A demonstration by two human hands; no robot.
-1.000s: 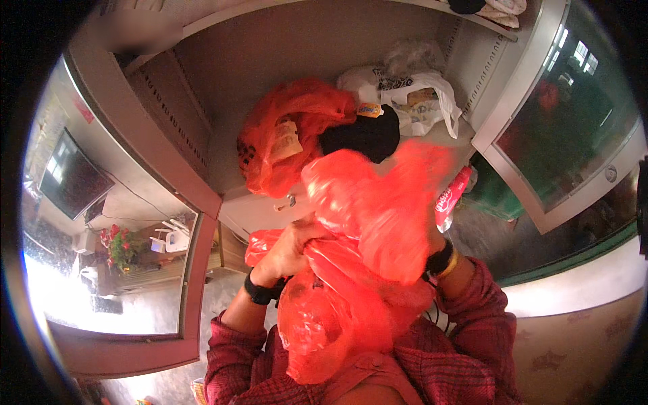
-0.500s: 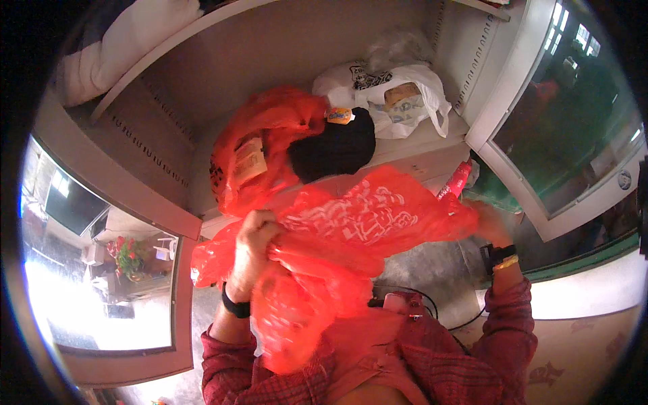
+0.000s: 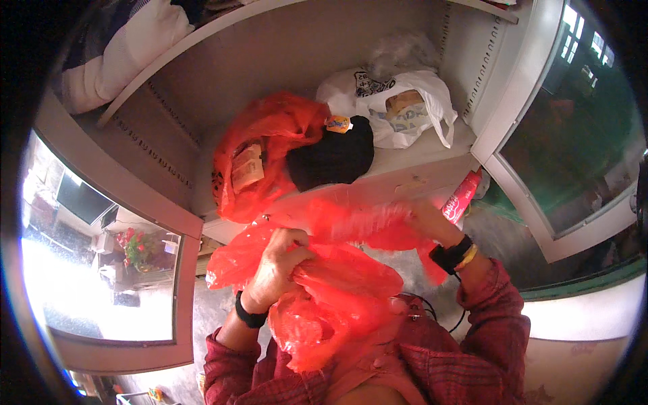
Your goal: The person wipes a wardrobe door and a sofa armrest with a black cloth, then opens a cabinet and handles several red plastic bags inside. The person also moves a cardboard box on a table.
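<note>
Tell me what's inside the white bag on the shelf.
The white bag lies open on the shelf. A tan boxy item and some pale printed packaging show at its mouth. Anything deeper is hidden by the bag's folds.

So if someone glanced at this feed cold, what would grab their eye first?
The crumpled red plastic bag, stretched between the left hand and right hand at centre. Behind it on the cabinet shelf sit a stuffed red plastic bag, a black cap and a white plastic bag.
</note>
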